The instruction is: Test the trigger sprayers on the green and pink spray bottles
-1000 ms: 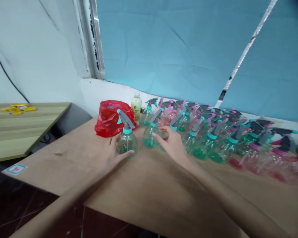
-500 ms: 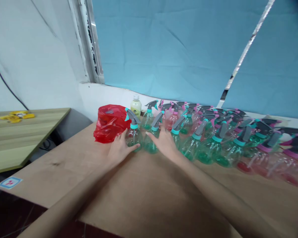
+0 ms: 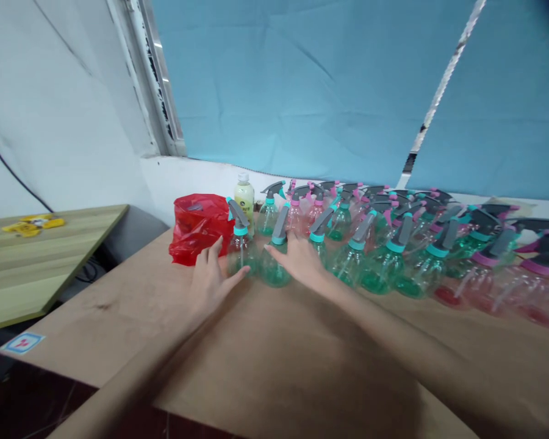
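Observation:
A row of clear spray bottles with grey trigger heads stands on the wooden table. My right hand (image 3: pixel 301 260) is closed round a green-tinted spray bottle (image 3: pixel 274 268) with a teal collar, thumb on its near side and fingertips partly hidden behind it. The bottle's base appears to rest on the table. My left hand (image 3: pixel 209 279) is open, fingers and thumb apart, beside the leftmost spray bottle (image 3: pixel 240 251); whether it touches that bottle I cannot tell. Behind my left fingers lies a crumpled red plastic bag (image 3: pixel 199 222).
A pale yellow drink bottle (image 3: pixel 244 196) with a white cap stands by the wall. Several green and pink spray bottles (image 3: pixel 382 268) crowd the right side of the table (image 3: pixel 302 360). Yellow items (image 3: pixel 33 224) lie on a separate wooden surface (image 3: pixel 41 262) at left.
My right hand has closed round the second green spray bottle, which has shifted slightly toward me. My left hand has opened a little away from the leftmost bottle. The view has shifted slightly.

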The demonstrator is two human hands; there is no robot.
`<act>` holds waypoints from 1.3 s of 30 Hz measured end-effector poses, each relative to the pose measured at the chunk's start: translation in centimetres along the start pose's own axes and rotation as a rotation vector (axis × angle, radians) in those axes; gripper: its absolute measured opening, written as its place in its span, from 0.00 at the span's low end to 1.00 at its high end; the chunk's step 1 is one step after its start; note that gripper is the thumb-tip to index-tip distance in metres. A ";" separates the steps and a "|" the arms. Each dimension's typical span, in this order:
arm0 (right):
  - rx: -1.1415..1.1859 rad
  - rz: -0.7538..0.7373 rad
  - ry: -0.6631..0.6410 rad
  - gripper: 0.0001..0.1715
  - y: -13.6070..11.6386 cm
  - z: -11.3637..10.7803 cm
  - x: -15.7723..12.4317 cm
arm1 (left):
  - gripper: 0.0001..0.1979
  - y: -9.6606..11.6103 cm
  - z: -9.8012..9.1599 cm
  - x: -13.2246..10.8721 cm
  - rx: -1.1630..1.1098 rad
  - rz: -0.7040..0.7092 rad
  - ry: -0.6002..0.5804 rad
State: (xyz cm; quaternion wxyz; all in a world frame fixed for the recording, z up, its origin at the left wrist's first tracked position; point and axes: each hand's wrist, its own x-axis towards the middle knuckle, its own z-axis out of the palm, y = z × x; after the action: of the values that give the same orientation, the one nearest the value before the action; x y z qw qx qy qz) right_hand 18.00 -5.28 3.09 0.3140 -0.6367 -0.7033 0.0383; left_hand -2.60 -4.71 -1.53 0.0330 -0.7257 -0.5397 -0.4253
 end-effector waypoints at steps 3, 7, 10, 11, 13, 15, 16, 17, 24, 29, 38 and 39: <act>0.016 -0.089 -0.075 0.30 0.3 -1.1 -1.6 | 0.30 2.2 -1.1 -1.8 -0.095 0.067 0.079; 0.175 -0.302 -0.145 0.24 1.5 -3.0 -4.8 | 0.25 5.6 -1.7 -4.3 -0.187 0.119 -0.106; 0.265 -0.387 -0.240 0.20 3.0 -5.0 -7.0 | 0.33 7.6 -1.1 -5.8 -0.299 0.106 -0.362; 0.284 -0.414 -0.274 0.19 3.6 -5.8 -7.6 | 0.34 8.2 -0.7 -6.2 -0.353 0.104 -0.434; 0.305 -0.453 -0.331 0.16 4.7 -7.4 -8.5 | 0.37 9.3 0.2 -6.8 -0.452 0.102 -0.549; 0.305 -0.457 -0.362 0.14 5.8 -9.0 -9.1 | 0.37 10.7 1.0 -7.0 -0.508 0.096 -0.632; 0.298 -0.443 -0.364 0.14 6.3 -9.7 -9.4 | 0.37 11.4 1.3 -7.0 -0.524 0.095 -0.661; 0.290 -0.422 -0.356 0.15 6.9 -10.3 -9.7 | 0.36 12.3 1.7 -7.0 -0.537 0.097 -0.684; 0.318 -0.119 0.008 0.25 10.8 -11.8 -12.2 | 0.32 18.3 5.4 -7.2 -0.570 0.104 -0.769; 0.544 -0.024 0.146 0.22 13.7 -13.0 -13.3 | 0.36 22.3 9.3 -7.5 -0.683 0.209 -0.754; 0.715 -0.038 0.163 0.14 17.9 -14.6 -13.0 | 0.37 26.1 12.4 -7.8 -0.581 0.243 -0.764; 0.712 -0.050 0.159 0.13 18.2 -14.5 -12.9 | 0.38 26.0 12.5 -7.8 -0.570 0.259 -0.765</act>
State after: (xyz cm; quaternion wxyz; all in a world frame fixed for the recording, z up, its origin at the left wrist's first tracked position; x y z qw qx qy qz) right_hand 40.85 -18.82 1.40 0.5706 -0.4709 -0.6347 0.2232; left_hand 25.35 -15.05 -3.87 -0.3147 -0.8712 -0.2807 -0.2515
